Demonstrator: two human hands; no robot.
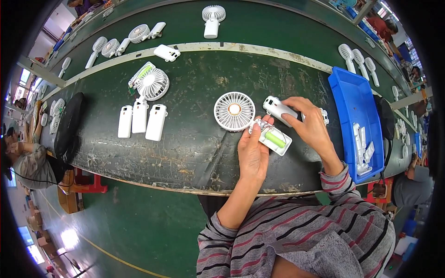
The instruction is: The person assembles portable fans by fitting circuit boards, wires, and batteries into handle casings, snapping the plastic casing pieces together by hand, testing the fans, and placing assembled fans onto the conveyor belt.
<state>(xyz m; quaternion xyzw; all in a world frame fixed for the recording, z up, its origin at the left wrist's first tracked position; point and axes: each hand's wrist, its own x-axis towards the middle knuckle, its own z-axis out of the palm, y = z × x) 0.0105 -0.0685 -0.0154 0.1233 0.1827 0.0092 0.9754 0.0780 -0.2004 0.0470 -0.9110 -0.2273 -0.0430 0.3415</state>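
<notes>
My left hand (254,155) is closed on a white handheld fan (234,111), gripping it by its opened handle. Inside that handle lie thin wires and a green battery (275,138). Just to the right, my right hand (308,119) has its thumb and fingers closed on a white handle cover (277,109), which is apart from the fan. Another white part (324,116) shows partly behind the right hand. On the left of the bench a second fan (152,85) lies with its battery exposed, above several white handle covers (156,123).
A blue bin (337,88) with white plastic pieces (361,148) stands at the right. Beyond the pale ledge (259,50), several fans lie on a green conveyor (181,28). One handle cover (167,53) rests near that ledge. A black bag-like object (69,123) sits at the left.
</notes>
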